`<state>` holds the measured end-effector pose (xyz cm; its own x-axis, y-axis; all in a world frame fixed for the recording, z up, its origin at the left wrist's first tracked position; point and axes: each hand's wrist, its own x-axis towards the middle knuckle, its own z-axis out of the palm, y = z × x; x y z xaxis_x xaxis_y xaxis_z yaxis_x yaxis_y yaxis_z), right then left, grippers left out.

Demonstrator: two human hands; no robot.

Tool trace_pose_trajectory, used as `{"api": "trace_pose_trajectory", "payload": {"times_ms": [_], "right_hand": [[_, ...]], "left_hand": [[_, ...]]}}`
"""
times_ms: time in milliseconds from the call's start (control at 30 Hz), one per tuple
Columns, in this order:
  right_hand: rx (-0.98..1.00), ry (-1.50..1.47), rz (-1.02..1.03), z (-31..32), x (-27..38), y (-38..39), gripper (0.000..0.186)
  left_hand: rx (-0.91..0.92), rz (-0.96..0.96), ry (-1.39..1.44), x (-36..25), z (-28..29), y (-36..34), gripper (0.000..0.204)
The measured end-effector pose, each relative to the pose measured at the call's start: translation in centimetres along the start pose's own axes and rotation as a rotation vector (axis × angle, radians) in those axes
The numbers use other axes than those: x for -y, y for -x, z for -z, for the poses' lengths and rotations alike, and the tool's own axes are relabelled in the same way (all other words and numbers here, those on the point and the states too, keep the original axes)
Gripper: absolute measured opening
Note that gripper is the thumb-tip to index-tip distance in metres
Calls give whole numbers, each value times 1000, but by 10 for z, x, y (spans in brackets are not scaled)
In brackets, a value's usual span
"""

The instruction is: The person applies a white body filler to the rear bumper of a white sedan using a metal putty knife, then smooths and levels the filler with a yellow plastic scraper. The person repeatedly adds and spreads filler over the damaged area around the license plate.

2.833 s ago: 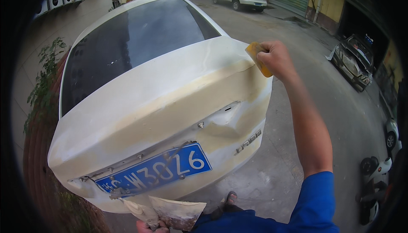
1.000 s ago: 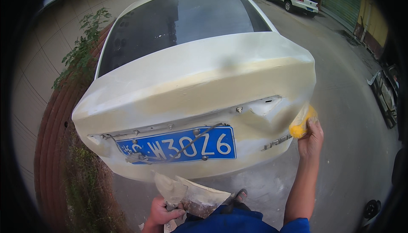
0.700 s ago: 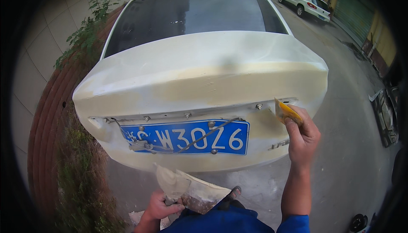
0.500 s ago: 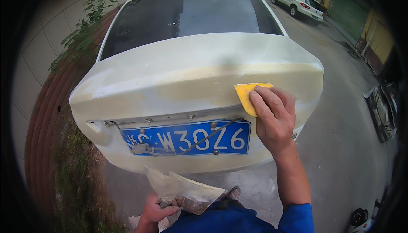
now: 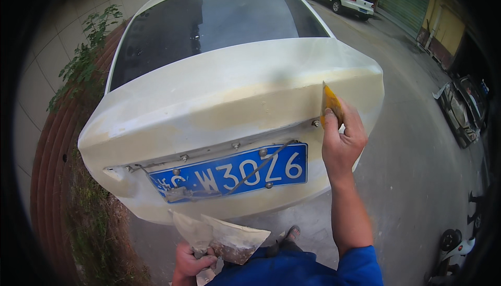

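Right hand (image 5: 342, 142) pinches the yellow spreader (image 5: 331, 104) on the boot lid (image 5: 235, 95), right of centre; left hand (image 5: 190, 260) clasps the filler board (image 5: 222, 236). Best kept flat, pressure even.

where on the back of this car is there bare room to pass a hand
Free: the wide trunk lid between the rear window and the plate. Crowded: its right end, where the right hand presses the yellow spreader.

The right hand (image 5: 342, 140) is raised at arm's length, back of the hand toward the camera, fingers curled and thumb pressed upward in a pinch. Its bare forearm runs straight down to a blue sleeve at the lower edge. The left hand (image 5: 190, 261) sits low and close to the body, fingers clenched in a grip.
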<state>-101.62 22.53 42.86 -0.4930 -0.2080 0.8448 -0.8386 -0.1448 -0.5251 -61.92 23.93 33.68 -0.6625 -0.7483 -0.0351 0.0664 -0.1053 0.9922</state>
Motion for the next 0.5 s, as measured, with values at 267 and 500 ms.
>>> {"api": "trace_pose_trajectory", "payload": {"times_ms": [267, 500], "right_hand": [[55, -10, -3, -57, 54, 27, 26], [253, -272, 84, -74, 92, 55, 29]], "left_hand": [[-9, -25, 18, -6, 24, 3, 9], [4, 7, -68, -6, 32, 1, 26]]}}
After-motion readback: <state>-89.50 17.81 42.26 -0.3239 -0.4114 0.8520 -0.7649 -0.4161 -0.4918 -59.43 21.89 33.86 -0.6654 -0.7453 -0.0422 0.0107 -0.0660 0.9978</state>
